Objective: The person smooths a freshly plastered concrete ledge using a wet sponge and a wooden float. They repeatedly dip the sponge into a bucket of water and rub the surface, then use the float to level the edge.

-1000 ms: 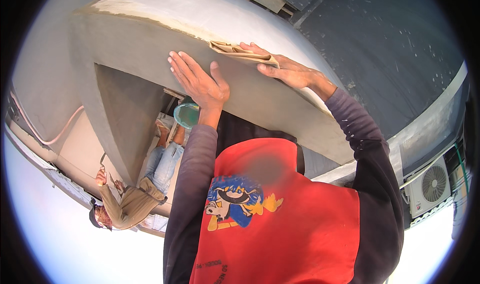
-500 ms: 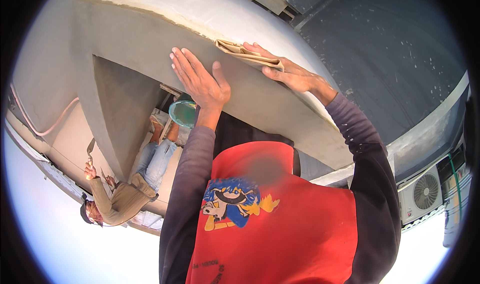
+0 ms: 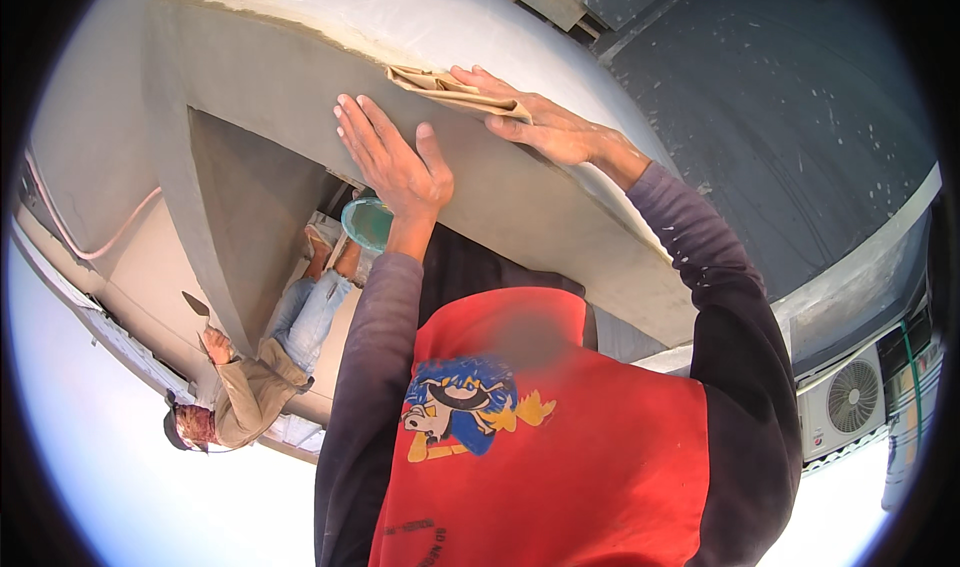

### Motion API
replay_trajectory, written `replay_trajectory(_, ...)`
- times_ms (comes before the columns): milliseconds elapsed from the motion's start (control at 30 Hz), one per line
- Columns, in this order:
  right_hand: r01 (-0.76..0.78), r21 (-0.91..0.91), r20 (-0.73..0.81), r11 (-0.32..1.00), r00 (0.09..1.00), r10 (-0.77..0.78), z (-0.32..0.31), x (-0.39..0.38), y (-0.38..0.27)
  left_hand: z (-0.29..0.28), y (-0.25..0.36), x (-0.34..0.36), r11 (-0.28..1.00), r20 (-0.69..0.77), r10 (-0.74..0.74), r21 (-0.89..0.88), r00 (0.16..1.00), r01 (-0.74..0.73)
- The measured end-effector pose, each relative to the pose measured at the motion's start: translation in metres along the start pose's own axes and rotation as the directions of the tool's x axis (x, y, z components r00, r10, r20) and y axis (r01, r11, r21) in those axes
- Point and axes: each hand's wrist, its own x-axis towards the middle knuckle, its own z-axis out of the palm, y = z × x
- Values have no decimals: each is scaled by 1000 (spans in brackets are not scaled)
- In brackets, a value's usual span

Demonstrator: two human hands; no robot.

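Note:
My left hand (image 3: 400, 167) lies against the smooth grey plastered face (image 3: 270, 72), fingers stretched out and thumb apart, holding nothing. To its right, my right hand (image 3: 550, 127) has a folded piece of brown paper-like sheet (image 3: 455, 92) between thumb and fingers. That folded sheet rests along the edge where the grey face meets the whitish upper surface (image 3: 480, 32). My right fingers lie flat over it on the upper side, with the thumb below on the grey face. What the sheet is made of, I cannot tell for certain.
Beyond the triangular opening (image 3: 255, 187), a co-worker (image 3: 262, 392) in a tan top holds a pointed trowel (image 3: 196, 304). A green-blue basin (image 3: 368, 224) is near the co-worker's legs. An air-conditioner unit (image 3: 843, 399) stands at the right, below a dark, speckled surface (image 3: 750, 127).
My right hand has slid left along the edge with the folded sheet, closer to my left hand. My left hand has shifted only slightly left. The co-worker's trowel hand has moved.

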Motion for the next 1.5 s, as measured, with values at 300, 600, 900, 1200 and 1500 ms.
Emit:
replay_trajectory(300, 1, -173, 17, 985, 1000, 2, -6, -78, -10, 1, 1, 2, 1000, -12, 9, 10, 1000, -9)
replay_trajectory(600, 54, -155, -69, 986, 996, -65, 2, 3, -20, 1, -3, 5, 1000, -34, 16, -11, 999, -17)
replay_trajectory(900, 0, -210, 28, 978, 1000, 6, 7, -69, -10, 1, -6, 1, 1000, -21, -3, -11, 1000, 2)
replay_trajectory(1200, 167, -123, 5, 978, 986, -168, -3, 91, -25, 0, -8, 4, 1000, 4, -7, -28, 1000, 8)
replay_trajectory(1500, 62, -24, 65, 998, 996, -60, -8, -31, 12, 4, -18, 6, 993, -49, -41, -113, 998, 35)
